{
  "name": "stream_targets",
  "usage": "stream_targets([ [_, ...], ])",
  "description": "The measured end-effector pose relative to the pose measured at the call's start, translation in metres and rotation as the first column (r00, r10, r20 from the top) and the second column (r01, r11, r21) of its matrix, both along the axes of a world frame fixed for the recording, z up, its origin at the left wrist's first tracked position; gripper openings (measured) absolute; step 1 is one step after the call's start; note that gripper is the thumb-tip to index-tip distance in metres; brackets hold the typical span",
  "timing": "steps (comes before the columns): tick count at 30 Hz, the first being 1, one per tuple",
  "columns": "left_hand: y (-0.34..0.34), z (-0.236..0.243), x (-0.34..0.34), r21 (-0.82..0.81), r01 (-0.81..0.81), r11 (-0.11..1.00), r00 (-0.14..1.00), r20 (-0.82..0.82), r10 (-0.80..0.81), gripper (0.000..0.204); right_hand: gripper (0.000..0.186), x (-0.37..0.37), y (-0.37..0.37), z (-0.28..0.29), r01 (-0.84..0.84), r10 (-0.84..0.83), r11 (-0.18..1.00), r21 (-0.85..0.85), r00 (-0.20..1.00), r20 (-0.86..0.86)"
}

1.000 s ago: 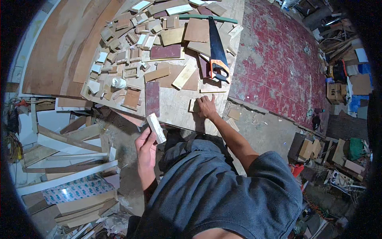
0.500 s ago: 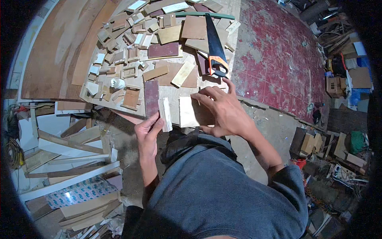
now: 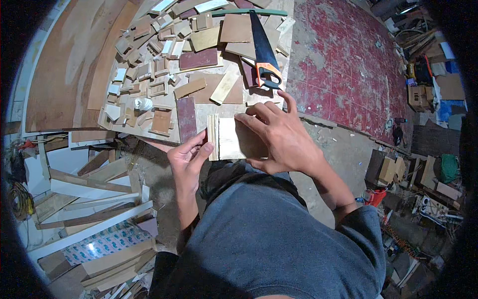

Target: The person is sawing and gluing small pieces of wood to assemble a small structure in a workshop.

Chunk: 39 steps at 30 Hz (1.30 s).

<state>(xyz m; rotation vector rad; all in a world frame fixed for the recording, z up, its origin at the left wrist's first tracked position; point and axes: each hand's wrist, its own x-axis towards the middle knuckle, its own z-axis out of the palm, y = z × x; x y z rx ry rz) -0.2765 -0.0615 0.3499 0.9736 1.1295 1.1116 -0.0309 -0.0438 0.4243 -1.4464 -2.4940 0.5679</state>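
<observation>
My left hand [image 3: 190, 158] pinches a narrow pale plywood strip [image 3: 212, 127] upright at the left edge of a pale square wood board [image 3: 228, 137]. My right hand [image 3: 278, 138] grips that board by its top and bottom edges, its fingers arched over the darker right part. The strip and board are touching or very nearly so, held over the near edge of the work table. A maroon board [image 3: 185, 113] lies just beyond my left hand, and a handsaw with an orange and black handle [image 3: 269, 74] lies beyond my right hand.
The table holds several wood offcuts and small wooden frames [image 3: 158, 87]. Large sheets [image 3: 64, 65] lie left, above piled scrap boards [image 3: 89, 184]. To the right are a worn red tiled surface [image 3: 338, 70], cartons [image 3: 419, 98], a red object [image 3: 373, 197] and clutter.
My right hand has lifted the board off the table and toward the middle. My left hand has turned the strip upright and brought it against the board's left edge.
</observation>
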Motion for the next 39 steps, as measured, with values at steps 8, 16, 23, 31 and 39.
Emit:
stream_targets([
  [8,0.000,0.001,0.001,-0.003,0.007,1.000,1.000,-0.024,-0.007,0.038,0.087,-0.001,-0.002,0.000,0.006,-0.003,0.997,0.071,0.999,-0.041],
  [16,-0.002,0.000,0.002,0.016,0.000,1.000,1.000,-0.027,0.001,0.037,0.090,-0.002,-0.004,0.007,0.006,-0.007,0.999,0.048,1.000,0.023],
  [23,-0.003,0.002,0.004,0.015,0.016,1.000,0.999,-0.028,-0.016,0.037,0.092,0.000,-0.004,0.009,0.009,-0.009,1.000,0.014,0.999,0.045],
  [31,-0.002,0.001,0.003,0.091,0.084,0.992,0.995,-0.053,-0.079,0.034,0.091,0.002,-0.002,0.007,-0.011,0.010,0.999,0.037,1.000,0.026],
  [39,0.001,0.006,0.000,0.086,0.082,0.993,0.997,-0.021,-0.081,0.034,0.087,0.004,-0.003,0.007,0.019,-0.019,1.000,0.011,1.000,-0.017],
])
